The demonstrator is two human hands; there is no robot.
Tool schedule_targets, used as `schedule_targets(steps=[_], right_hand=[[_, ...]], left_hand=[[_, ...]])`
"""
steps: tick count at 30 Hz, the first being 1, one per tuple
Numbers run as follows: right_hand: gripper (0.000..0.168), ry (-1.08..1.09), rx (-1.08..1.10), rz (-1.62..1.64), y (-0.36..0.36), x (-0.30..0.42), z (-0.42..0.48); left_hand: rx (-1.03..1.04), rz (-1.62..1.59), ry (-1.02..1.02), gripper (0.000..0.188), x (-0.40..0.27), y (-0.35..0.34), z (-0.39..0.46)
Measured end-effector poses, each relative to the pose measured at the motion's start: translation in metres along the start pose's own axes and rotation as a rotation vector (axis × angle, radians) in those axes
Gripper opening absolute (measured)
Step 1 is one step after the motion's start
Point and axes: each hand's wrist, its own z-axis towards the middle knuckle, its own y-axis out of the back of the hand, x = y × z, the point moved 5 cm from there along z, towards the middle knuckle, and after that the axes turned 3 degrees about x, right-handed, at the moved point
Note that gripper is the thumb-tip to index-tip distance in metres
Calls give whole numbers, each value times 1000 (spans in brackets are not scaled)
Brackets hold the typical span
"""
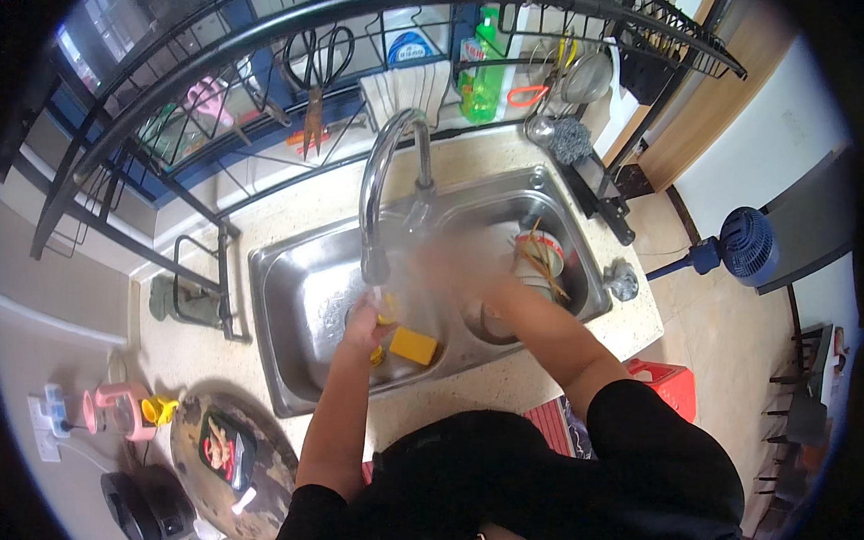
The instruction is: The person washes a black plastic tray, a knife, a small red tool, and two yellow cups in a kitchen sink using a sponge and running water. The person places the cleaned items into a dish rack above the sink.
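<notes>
My left hand (369,322) is under the chrome faucet (372,201) in the left basin of the steel double sink (297,303). It is closed on a small yellow item (387,311) that I cannot make out clearly. Just right of and below that hand, a yellow sponge (414,346) lies in the basin. Motion blurs my right hand (457,262) above the divider, so its fingers and anything in them cannot be told. In the right basin are stacked bowls (542,252) with wooden chopsticks (539,263) across them.
A black wire rack (217,35) spans the counter behind the sink, with scissors (315,95) hanging from it. Green dish soap (481,75) stands behind. A knife (612,217) and a steel-wool scrubber (570,140) lie at the right; a round board (218,492) is at the lower left.
</notes>
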Motion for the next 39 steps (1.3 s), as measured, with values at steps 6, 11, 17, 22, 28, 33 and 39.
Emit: schedule_targets(steps=[6,11,17,22,28,33,39], right_hand=[[24,-111,-1003,336,199,-118,20],[24,-382,-994,291,274,-209,104],[28,-489,-731,459,286,-287,148],[23,-603,-817,960,285,-278,173],[27,-584,-837,1243,278,-284,167],[31,-521,-902,1109,279,-303,179],[18,-304,-655,1264,276,-312,158]], left_hand=[[-310,1425,-648,38,-28,-8,-16],[-374,1855,-738,48,-19,5,-19],[-368,1542,-510,47,-33,0,-42],[-261,809,-256,38,17,70,-17],[143,-598,-88,35,14,49,-37],[61,-43,-390,36,2,48,-40],[251,-66,-394,43,-21,43,-65]])
